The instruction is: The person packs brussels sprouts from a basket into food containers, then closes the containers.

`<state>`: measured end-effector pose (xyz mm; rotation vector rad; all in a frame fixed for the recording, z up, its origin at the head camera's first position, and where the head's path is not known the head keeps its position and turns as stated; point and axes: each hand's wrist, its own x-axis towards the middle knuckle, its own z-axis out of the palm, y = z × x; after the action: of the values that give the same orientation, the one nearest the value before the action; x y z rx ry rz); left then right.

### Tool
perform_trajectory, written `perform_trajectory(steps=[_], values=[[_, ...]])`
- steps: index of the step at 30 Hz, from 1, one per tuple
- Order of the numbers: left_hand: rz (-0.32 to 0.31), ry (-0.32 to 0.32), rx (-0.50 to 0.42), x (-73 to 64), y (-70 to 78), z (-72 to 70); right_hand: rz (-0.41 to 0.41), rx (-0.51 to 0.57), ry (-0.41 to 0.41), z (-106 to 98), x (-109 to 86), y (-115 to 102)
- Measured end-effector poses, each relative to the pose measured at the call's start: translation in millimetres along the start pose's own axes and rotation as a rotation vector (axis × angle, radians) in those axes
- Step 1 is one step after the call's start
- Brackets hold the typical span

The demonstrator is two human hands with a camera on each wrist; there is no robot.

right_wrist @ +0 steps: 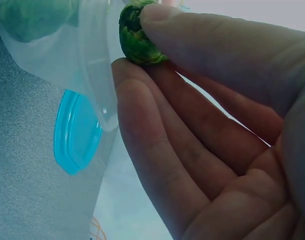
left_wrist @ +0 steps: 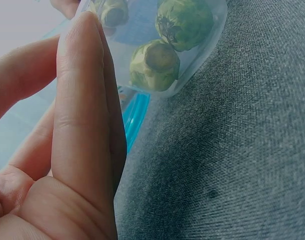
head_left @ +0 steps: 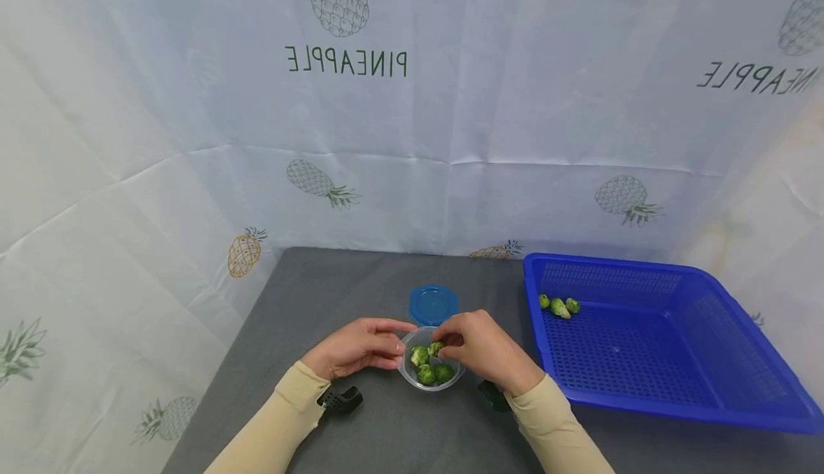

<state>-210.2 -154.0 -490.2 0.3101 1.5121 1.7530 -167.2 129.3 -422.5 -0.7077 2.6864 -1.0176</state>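
Observation:
A clear plastic container (head_left: 421, 388) stands on the grey table, with several green Brussels sprouts (head_left: 426, 374) inside. My left hand (head_left: 360, 347) is at its left side, fingers nearly straight and fingertips against the rim. The left wrist view has the straight thumb (left_wrist: 82, 105) by the container wall, two sprouts (left_wrist: 155, 65) showing through it. Over the container's right part, my right hand (head_left: 486, 349) pinches a Brussels sprout (right_wrist: 140, 37) between thumb and fingers. That sprout is just beside the rim in the right wrist view.
Behind the container lies a blue lid (head_left: 433, 305). To the right, a large blue plastic basket (head_left: 644, 359) holds a few Brussels sprouts (head_left: 558, 308) in its far left corner. A white curtain (head_left: 450, 116) with pineapple prints hangs behind the table and along its sides.

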Motion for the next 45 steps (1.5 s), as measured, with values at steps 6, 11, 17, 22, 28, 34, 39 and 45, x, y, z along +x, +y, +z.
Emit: perform_trajectory(steps=[6,11,17,22,28,34,39,45], values=[[-0.002,0.003,-0.003,-0.4,-0.1,1.7,-0.017,-0.031,-0.005,0.2,-1.6,-0.5],[-0.002,0.002,-0.002,-0.7,0.1,2.7,-0.014,-0.056,-0.002,0.0,-2.5,-2.6],[-0.003,-0.004,-0.009,0.0,0.5,3.4,-0.011,-0.068,0.003,1.1,-4.0,-4.0],[-0.001,-0.006,-0.007,1.3,1.3,4.5,-0.011,-0.081,0.002,0.9,-4.6,-3.5],[-0.003,-0.006,0.000,1.3,3.0,5.5,-0.023,-0.085,0.013,1.3,-4.3,-1.5],[-0.008,0.005,0.019,-0.5,3.5,5.2,-0.018,-0.077,0.014,3.3,-3.5,-0.8],[-0.004,0.007,0.026,-2.1,1.8,3.0,-0.018,-0.061,0.013,4.3,-3.2,-2.4],[0.006,-0.015,0.043,-0.2,1.3,1.2,-0.027,-0.098,0.039,-12.5,-15.8,-10.6]])
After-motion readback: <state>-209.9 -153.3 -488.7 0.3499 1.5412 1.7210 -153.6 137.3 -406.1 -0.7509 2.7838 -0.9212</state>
